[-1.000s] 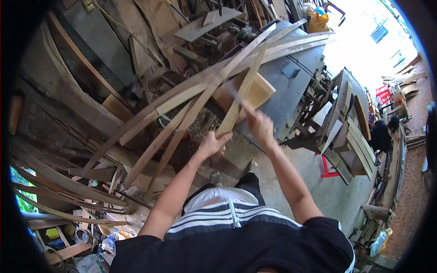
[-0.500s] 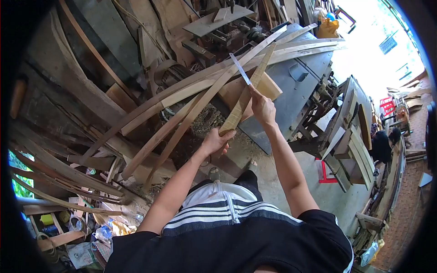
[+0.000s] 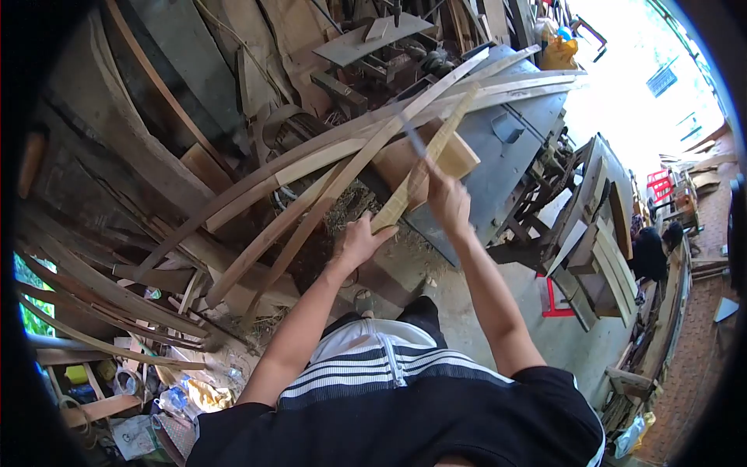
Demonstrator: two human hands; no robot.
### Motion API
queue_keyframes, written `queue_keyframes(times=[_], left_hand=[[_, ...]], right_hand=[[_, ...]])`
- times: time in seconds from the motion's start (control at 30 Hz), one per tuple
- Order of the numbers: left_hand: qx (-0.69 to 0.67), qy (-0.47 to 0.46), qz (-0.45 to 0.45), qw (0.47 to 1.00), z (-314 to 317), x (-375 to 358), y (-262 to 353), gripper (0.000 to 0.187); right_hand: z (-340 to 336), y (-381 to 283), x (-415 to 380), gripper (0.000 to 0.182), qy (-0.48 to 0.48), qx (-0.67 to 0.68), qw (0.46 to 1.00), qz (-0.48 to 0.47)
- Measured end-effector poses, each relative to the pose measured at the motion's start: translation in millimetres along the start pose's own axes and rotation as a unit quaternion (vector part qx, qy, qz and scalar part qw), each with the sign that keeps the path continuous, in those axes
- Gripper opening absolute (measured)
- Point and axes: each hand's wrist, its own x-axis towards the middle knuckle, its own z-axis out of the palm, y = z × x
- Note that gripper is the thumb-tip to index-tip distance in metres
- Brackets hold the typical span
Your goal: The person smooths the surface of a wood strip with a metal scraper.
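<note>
My left hand (image 3: pixel 361 242) grips the near end of a long, tapered wooden strip (image 3: pixel 424 173), thumb laid along its lower edge. The strip points away from me, its narrow tip up and to the right. My right hand (image 3: pixel 450 204) is closed around the near end of a thin, straight grey metal strip (image 3: pixel 412 134), smeared by motion. This metal strip slants up and left across the wooden one, and its exact kind is not clear. Behind both hands is a pale wooden block (image 3: pixel 457 158) by the grey metal tabletop (image 3: pixel 492 175).
Long curved wooden boards (image 3: pixel 331 148) lie across the tabletop and slope down to the left. A machine with a flat metal plate (image 3: pixel 373 37) stands at the back. More boards (image 3: pixel 616 268) rest on a stand at right, near a red plastic stool (image 3: pixel 558 300). A person (image 3: pixel 652 251) is at far right.
My right hand has come slightly down toward me with the metal strip. My left hand has shifted a little left, and the wooden strip has turned so a lighter face shows.
</note>
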Motion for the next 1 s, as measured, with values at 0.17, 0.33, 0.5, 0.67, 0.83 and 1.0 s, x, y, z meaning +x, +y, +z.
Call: queue_keyframes(times=[0.17,0.33,0.5,0.67,0.83,1.0], left_hand=[[0.157,-0.009,-0.023,0.987,-31,-11,17,0.072],[0.175,0.004,-0.016,0.984,-27,-13,18,0.067],[0.232,0.014,-0.007,0.973,-26,-12,20,0.069],[0.268,0.032,0.005,0.963,-18,-17,22,0.064],[0.305,0.044,0.009,0.951,-17,-16,19,0.062],[0.302,0.046,-0.006,0.952,-13,-20,20,0.057]], right_hand=[[-14,-4,-40,0.052,-0.038,-0.022,0.994,-0.099],[-6,36,19,0.045,0.020,-0.019,1.000,-0.006],[-20,0,-32,0.042,-0.054,-0.027,0.984,-0.170],[-5,53,24,0.032,-0.027,-0.077,0.996,-0.033],[-11,6,-29,0.054,-0.061,-0.103,0.978,-0.172],[-15,78,27,0.053,-0.003,-0.126,0.990,-0.063]])
